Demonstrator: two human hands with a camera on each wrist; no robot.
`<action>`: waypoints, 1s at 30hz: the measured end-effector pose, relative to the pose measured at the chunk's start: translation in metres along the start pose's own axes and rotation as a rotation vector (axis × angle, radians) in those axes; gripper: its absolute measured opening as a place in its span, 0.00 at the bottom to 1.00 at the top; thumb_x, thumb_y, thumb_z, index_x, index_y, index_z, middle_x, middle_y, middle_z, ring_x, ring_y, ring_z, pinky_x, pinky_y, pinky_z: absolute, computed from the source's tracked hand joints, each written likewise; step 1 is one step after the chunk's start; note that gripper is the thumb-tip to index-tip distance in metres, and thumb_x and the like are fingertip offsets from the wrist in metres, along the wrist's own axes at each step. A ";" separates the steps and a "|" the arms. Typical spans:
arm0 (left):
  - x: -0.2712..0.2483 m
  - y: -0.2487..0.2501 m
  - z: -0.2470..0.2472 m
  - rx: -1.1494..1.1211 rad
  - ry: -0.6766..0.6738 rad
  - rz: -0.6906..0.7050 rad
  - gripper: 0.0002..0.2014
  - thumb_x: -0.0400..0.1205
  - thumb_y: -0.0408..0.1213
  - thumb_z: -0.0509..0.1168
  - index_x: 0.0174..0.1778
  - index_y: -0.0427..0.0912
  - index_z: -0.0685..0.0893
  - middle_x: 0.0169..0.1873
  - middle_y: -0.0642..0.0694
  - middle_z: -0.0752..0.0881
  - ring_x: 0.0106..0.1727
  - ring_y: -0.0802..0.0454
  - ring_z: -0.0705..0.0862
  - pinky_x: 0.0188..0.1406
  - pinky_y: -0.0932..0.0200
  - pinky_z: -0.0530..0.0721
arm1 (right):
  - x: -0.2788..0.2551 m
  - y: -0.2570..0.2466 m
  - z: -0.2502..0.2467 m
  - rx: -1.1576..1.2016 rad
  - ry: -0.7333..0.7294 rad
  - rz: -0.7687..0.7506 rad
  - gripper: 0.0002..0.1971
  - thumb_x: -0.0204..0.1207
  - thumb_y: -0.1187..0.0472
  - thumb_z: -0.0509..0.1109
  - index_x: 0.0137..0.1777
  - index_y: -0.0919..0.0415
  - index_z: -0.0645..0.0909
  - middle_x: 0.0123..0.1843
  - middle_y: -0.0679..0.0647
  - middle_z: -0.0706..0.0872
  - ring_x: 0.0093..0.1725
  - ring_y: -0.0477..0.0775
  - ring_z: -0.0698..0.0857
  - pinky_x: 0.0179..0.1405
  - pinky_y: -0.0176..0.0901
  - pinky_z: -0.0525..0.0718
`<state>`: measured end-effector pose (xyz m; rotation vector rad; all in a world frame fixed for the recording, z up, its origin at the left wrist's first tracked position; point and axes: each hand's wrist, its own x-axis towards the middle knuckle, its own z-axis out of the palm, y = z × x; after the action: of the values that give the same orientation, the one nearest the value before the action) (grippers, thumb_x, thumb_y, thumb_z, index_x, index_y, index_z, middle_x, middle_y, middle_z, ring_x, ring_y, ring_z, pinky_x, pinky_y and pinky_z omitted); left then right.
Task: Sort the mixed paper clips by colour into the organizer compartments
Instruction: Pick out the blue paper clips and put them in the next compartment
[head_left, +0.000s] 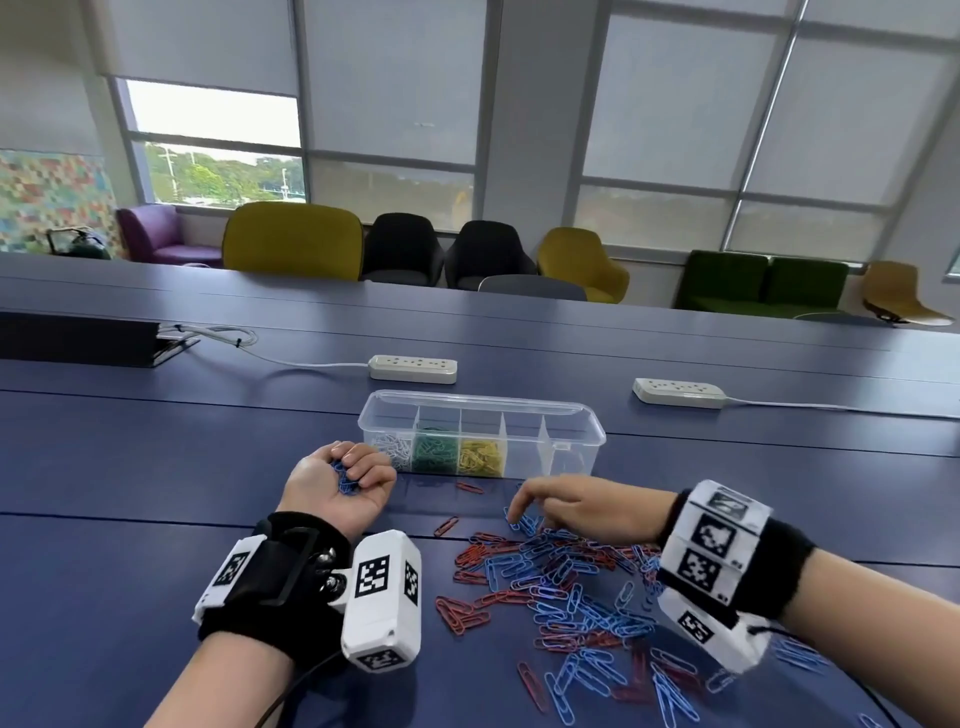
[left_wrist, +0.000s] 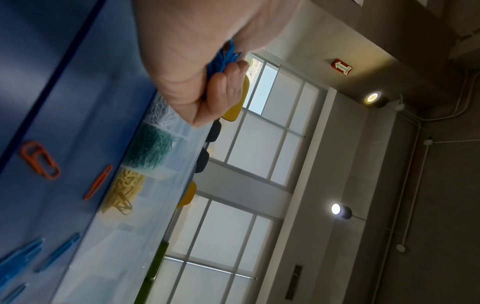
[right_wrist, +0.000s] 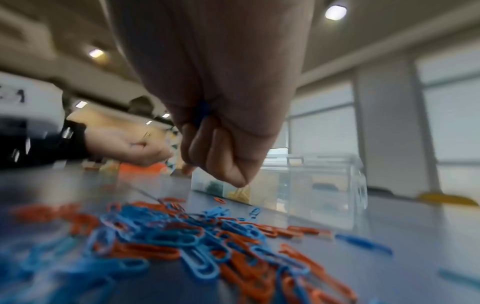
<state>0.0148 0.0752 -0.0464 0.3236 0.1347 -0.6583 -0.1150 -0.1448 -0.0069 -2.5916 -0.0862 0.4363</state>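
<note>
— On blue bench (head_left: 156, 467): red and blue paper clips (head_left: 561, 577) heaped near clear organizer (head_left: 587, 436); white, green, yellow already inside.
— Hands?
— Left hand (head_left: 340, 486) palm-up, cupping blue clips (head_left: 345, 480); right hand (head_left: 566, 501) pinching a blue clip at heap. Beyond: power strips (head_left: 413, 369), armchairs (head_left: 293, 241), blinded windows.

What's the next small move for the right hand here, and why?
Probably pinch one blue clip off the near edge of the mixed pile and pass it to the left hand. The right hand has its fingertips down at the pile's blue clips, the left hand cups a bunch of blue clips, and the organizer holds white, green and yellow only.
</note>
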 end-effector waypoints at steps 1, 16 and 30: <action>0.002 -0.004 0.002 -0.003 -0.004 0.004 0.17 0.70 0.31 0.51 0.14 0.42 0.66 0.15 0.51 0.65 0.13 0.55 0.64 0.11 0.67 0.63 | 0.003 -0.001 0.001 -0.145 -0.017 -0.006 0.14 0.86 0.60 0.52 0.65 0.56 0.76 0.51 0.54 0.82 0.46 0.50 0.79 0.48 0.41 0.76; 0.009 -0.024 0.002 0.007 -0.012 -0.034 0.15 0.71 0.31 0.52 0.16 0.43 0.66 0.16 0.51 0.65 0.13 0.56 0.63 0.11 0.67 0.62 | 0.018 -0.008 0.017 -0.432 -0.054 -0.072 0.14 0.80 0.53 0.66 0.61 0.60 0.77 0.36 0.46 0.73 0.43 0.51 0.73 0.40 0.39 0.67; 0.007 -0.022 -0.001 -0.008 0.018 -0.022 0.17 0.71 0.33 0.52 0.14 0.42 0.66 0.15 0.51 0.64 0.12 0.55 0.63 0.11 0.66 0.61 | 0.014 -0.006 0.028 -0.477 -0.069 -0.022 0.07 0.83 0.56 0.58 0.51 0.60 0.68 0.51 0.64 0.82 0.42 0.56 0.73 0.42 0.43 0.68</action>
<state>0.0064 0.0553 -0.0545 0.3206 0.1579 -0.6764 -0.1110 -0.1242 -0.0307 -3.0367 -0.2718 0.5521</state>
